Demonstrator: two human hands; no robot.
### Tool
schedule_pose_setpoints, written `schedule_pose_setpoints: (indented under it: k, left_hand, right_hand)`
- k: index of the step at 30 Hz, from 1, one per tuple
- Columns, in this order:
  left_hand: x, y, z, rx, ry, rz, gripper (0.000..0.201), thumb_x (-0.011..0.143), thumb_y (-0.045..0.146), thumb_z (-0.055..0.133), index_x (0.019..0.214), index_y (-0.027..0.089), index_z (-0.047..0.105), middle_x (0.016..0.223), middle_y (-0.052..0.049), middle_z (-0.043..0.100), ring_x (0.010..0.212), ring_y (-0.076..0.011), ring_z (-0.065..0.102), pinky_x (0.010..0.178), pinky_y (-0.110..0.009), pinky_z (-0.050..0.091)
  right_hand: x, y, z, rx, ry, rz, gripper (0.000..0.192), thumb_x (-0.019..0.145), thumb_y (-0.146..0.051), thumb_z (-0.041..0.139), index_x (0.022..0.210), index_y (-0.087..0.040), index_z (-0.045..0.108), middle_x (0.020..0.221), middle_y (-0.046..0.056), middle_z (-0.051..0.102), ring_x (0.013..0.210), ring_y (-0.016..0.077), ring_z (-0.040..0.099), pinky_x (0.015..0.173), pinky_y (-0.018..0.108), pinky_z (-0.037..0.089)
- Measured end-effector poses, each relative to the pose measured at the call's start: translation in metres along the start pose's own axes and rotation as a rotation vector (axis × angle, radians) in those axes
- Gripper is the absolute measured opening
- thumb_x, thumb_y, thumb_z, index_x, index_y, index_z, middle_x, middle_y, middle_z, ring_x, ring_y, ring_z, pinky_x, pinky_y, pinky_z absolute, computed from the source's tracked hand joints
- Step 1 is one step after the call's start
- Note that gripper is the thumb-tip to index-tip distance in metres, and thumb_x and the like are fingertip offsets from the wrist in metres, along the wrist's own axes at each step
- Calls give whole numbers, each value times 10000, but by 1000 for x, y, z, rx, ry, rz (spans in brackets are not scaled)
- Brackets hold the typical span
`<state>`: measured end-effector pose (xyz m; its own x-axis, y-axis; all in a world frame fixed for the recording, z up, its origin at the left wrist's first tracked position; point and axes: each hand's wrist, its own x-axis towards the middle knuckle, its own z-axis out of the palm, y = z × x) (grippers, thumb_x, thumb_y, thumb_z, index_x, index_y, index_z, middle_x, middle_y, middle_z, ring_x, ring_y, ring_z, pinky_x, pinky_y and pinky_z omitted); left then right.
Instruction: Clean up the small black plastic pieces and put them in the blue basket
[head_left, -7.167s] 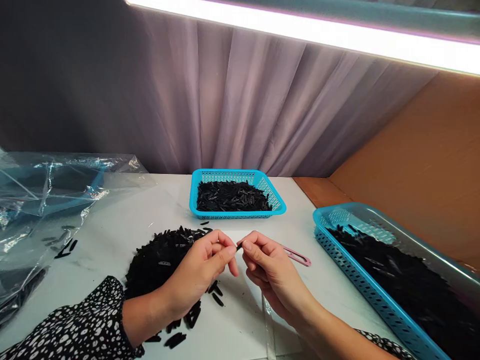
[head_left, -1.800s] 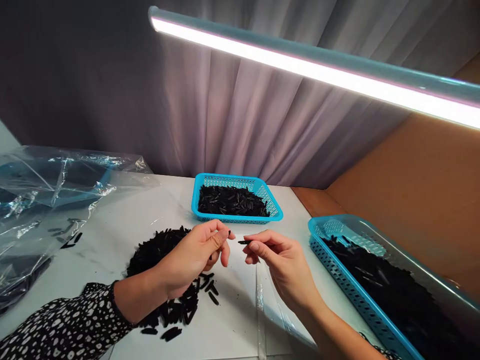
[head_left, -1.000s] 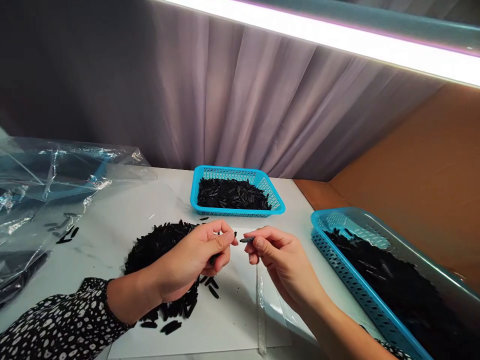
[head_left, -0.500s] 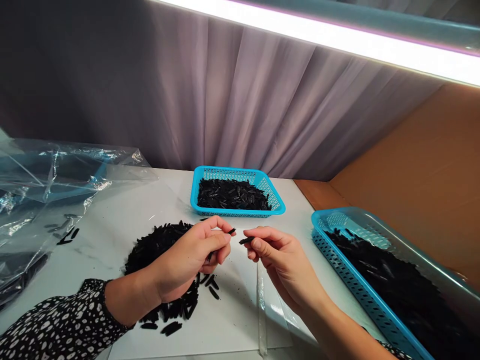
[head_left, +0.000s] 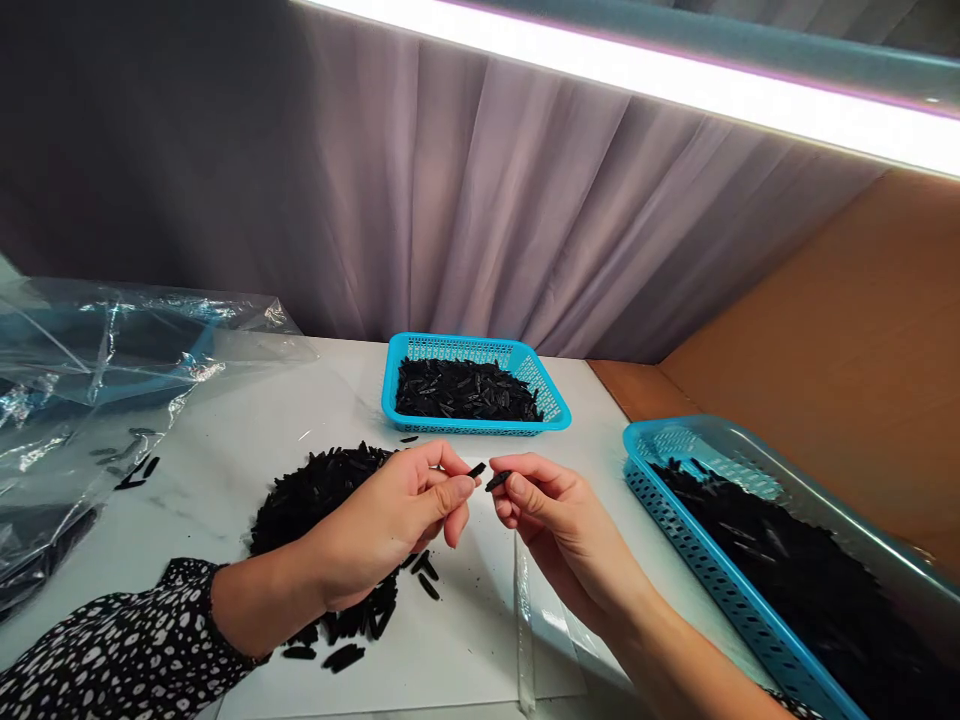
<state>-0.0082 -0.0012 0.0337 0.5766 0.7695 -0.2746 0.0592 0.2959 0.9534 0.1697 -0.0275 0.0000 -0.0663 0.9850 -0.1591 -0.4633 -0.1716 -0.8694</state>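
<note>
Between thumb and fingers, my left hand pinches a small black elongated piece, whose tip sticks out to the right. My right hand is closed on another dark, slender piece, its end pointing left. The two pieces are close to each other with a narrow gap between. Beneath and behind my left forearm lies a heap of similar black pieces, partly hidden by the arm. A few loose ones lie at its right side. What exactly the pieces are I cannot tell.
A blue perforated basket holding black pieces stands at the back. Another long blue basket, with clear plastic over it, is at the right. Clear plastic sheeting covers the left side. A bright tube light hangs above.
My left hand has shifted slightly right, and its piece now shows more beyond the fingertips. The piece in my right hand has turned a little. The heap and baskets look unchanged.
</note>
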Motion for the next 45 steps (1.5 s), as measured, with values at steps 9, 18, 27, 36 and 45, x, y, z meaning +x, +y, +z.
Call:
schedule_pose_setpoints:
  k: [9, 18, 27, 36, 45]
  left_hand:
    - [-2, 2, 2, 105, -4, 29, 373, 858, 530, 616, 752, 205, 466, 520, 75, 483, 501, -83, 298, 483, -248, 185]
    - [0, 4, 3, 25, -45, -28, 300, 871, 443, 579, 742, 207, 447, 570, 67, 458, 522, -90, 268, 511, -260, 184]
    - [-2, 11, 2, -32, 93, 71, 121, 758, 132, 576, 862, 194, 572, 922, -7, 600, 793, -138, 515, 726, -289, 386]
    - [3, 5, 1, -56, 173, 143, 105, 801, 151, 660, 816, 174, 559, 802, 30, 612, 768, -130, 648, 764, -289, 457]
    - [5, -2, 1, -31, 235, 187, 192, 706, 174, 759, 734, 175, 569, 687, 25, 628, 652, -111, 551, 571, -247, 351]
  right_hand:
    - [-4, -3, 8, -17, -90, 77, 310, 830, -466, 693, 750, -178, 610, 627, -29, 502, 499, 77, 266, 447, 220, 159]
    - [-4, -2, 5, -136, -76, 36, 348, 719, -480, 815, 716, -171, 654, 525, -86, 351, 489, 70, 158, 485, 271, 98]
    - [0, -1, 1, -107, 18, -17, 326, 632, -425, 875, 839, -189, 784, 587, -34, 518, 486, 64, 211, 484, 269, 125]
    - [0, -1, 1, -68, 31, 0, 332, 628, -408, 885, 843, -177, 783, 639, -21, 554, 490, 53, 247, 479, 257, 140]
    - [-6, -2, 11, 39, -101, 64, 309, 835, -485, 672, 740, -195, 620, 725, 6, 601, 498, 76, 334, 391, 211, 135]
